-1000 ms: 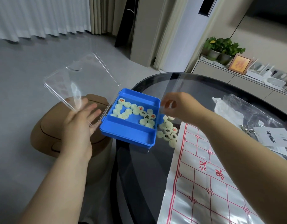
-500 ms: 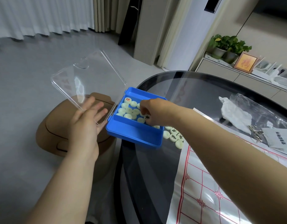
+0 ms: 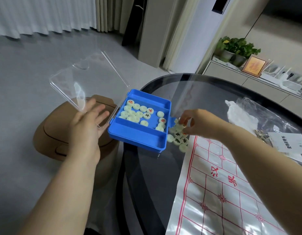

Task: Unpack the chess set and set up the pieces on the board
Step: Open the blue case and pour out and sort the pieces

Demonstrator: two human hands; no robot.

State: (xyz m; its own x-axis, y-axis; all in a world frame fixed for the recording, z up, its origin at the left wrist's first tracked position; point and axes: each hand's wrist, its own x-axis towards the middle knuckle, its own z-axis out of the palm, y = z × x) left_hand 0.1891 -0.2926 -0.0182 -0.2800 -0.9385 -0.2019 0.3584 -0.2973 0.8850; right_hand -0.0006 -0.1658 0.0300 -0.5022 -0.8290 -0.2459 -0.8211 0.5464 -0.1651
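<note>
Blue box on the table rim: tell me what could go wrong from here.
1. The blue box seems to jut past the glass table's rim, steadied only by the left hand flat against its clear lid; it could tip and spill.
2. The loose pieces under the right hand lie heaped on smooth glass beside the board sheet; a nudge might scatter some off.

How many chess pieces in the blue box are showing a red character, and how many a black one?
Red-character pieces: 3
Black-character pieces: 1
Total showing a character in the blue box: 4
</note>
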